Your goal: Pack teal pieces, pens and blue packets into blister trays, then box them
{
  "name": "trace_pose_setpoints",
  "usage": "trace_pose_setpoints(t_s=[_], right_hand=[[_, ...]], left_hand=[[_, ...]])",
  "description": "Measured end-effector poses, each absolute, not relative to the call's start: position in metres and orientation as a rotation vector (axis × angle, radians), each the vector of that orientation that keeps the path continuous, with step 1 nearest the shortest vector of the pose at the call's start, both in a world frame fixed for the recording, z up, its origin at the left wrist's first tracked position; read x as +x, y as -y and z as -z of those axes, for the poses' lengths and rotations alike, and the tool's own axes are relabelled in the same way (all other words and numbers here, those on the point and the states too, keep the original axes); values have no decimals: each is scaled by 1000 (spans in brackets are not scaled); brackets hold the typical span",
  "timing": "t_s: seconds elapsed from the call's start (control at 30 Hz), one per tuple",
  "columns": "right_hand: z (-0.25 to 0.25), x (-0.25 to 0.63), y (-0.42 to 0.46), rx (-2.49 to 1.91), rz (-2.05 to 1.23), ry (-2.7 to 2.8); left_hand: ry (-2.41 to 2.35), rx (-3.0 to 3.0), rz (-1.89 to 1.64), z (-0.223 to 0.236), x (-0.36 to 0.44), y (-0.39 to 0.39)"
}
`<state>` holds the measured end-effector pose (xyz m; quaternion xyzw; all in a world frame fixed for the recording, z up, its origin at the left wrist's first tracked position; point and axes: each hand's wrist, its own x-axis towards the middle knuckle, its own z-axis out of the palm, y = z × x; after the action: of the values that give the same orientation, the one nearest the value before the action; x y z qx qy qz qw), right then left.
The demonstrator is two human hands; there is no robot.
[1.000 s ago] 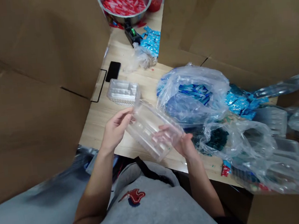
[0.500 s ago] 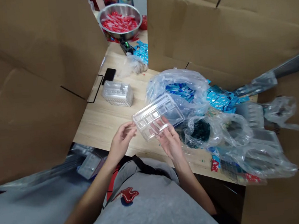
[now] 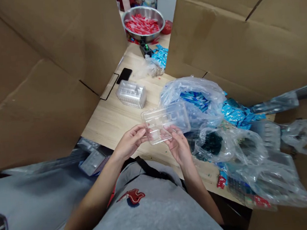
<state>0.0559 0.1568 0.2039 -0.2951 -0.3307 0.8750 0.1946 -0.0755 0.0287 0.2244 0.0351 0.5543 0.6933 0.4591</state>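
A clear plastic blister tray (image 3: 166,122) with several moulded compartments is held flat in front of me. My left hand (image 3: 130,142) grips its left end between thumb and fingers. My right hand (image 3: 179,148) holds its near edge from below, with the fingertips on the plastic. A second clear tray (image 3: 131,94) sits on the wooden table (image 3: 108,128), beyond my left hand. Just past the held tray's far edge lies a clear plastic bag (image 3: 192,101) with blue packets inside.
Brown cardboard panels (image 3: 44,67) rise on both sides. Beyond them are a steel bowl of red items (image 3: 143,26), a tape dispenser (image 3: 145,48) and a black phone (image 3: 124,75). More bags and trays (image 3: 257,170) are heaped at right.
The tray has turned from a steep tilt to lying nearly flat, and both hands have moved closer around it. The view has shifted slightly.
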Motion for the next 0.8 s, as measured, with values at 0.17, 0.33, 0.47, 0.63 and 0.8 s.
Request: trace_pose_setpoints(t_s=[0.17,0.33,0.47,0.63,0.8], right_hand=[[-190,58,-151,-1135,-1988,1258],[-203,65,-134,-875,-1618,1891],[-210,56,-120,-729,-1984,1770],[-208,48,-114,-746,-2213,1528],[-201,52,-120,-943,-2091,1447]], left_hand=[[-1513,264,-1723,-227,-73,-27],[-1658,495,-1621,-231,-71,-29],[-1635,545,-1569,-230,-69,-29],[-1837,743,-1527,-230,-58,-26],[-2047,583,-1726,-219,-56,-20]])
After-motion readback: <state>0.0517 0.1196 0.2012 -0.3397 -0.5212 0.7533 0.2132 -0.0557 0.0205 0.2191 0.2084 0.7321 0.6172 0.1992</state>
